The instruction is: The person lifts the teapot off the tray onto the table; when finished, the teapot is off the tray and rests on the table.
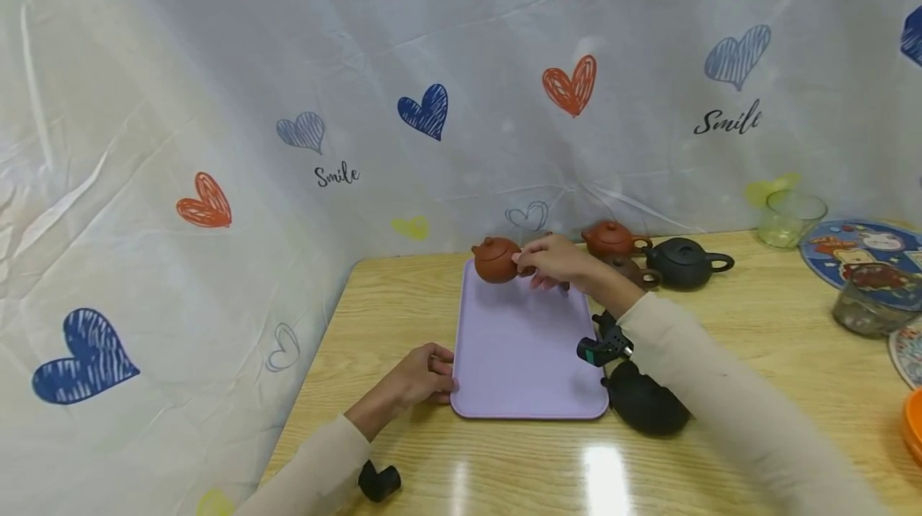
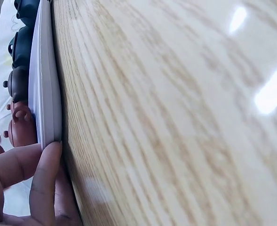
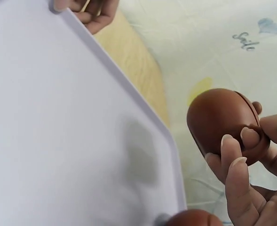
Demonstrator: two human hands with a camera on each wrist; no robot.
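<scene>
A lilac tray point(image 1: 526, 348) lies on the wooden table. My right hand point(image 1: 555, 264) grips a small red-brown clay teapot point(image 1: 495, 260) by its handle and holds it just above the tray's far left corner. The right wrist view shows that teapot point(image 3: 223, 120) with my fingers point(image 3: 232, 160) curled round its handle, over the tray point(image 3: 58, 132). My left hand point(image 1: 425, 376) holds the tray's near left edge; in the left wrist view my thumb point(image 2: 44, 183) presses against the tray's rim point(image 2: 44, 94).
Beyond the tray stand another red-brown teapot point(image 1: 612, 240), a dark brown one point(image 1: 634, 270) and a black one point(image 1: 684, 262). Another black teapot point(image 1: 644, 404) sits by the tray's near right corner. A glass cup point(image 1: 791, 220) and plates point(image 1: 860, 248) lie at the right.
</scene>
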